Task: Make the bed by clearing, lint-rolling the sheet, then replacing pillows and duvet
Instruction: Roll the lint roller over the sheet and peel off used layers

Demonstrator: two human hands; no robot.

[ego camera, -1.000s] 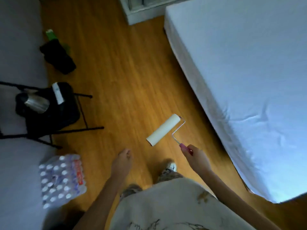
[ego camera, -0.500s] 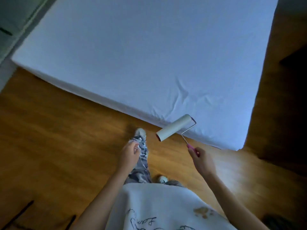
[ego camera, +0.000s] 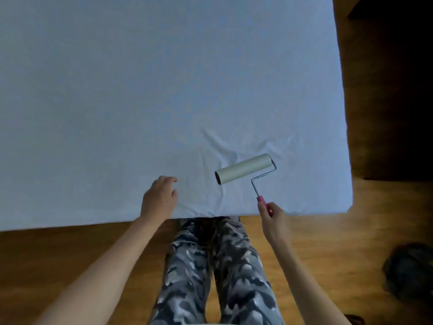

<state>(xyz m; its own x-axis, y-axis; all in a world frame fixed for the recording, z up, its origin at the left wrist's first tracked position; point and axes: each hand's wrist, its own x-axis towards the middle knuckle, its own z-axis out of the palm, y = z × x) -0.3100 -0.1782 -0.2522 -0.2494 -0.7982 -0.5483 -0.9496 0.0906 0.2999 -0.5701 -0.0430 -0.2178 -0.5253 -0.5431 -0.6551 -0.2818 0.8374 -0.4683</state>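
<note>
The bed's white sheet (ego camera: 164,90) fills the upper view, bare, with a few wrinkles near its front edge. My right hand (ego camera: 273,219) grips the pink handle of a lint roller (ego camera: 243,168). Its white roll hangs just over the wrinkled patch near the front edge; whether it touches the sheet I cannot tell. My left hand (ego camera: 160,199) hovers over the sheet's front edge to the left of the roll, fingers loosely curled, holding nothing. No pillows or duvet are in view.
Wooden floor (ego camera: 70,249) runs along the bed's front edge, where my legs in patterned trousers (ego camera: 210,266) stand against it. A dark object (ego camera: 410,270) lies on the floor at the right. The bed's right side (ego camera: 346,137) borders a dark area.
I have turned and stepped up to the bed, so the sheet now fills the view. Both hands moved forward over its front edge, the roller going from above the floor to above the sheet.
</note>
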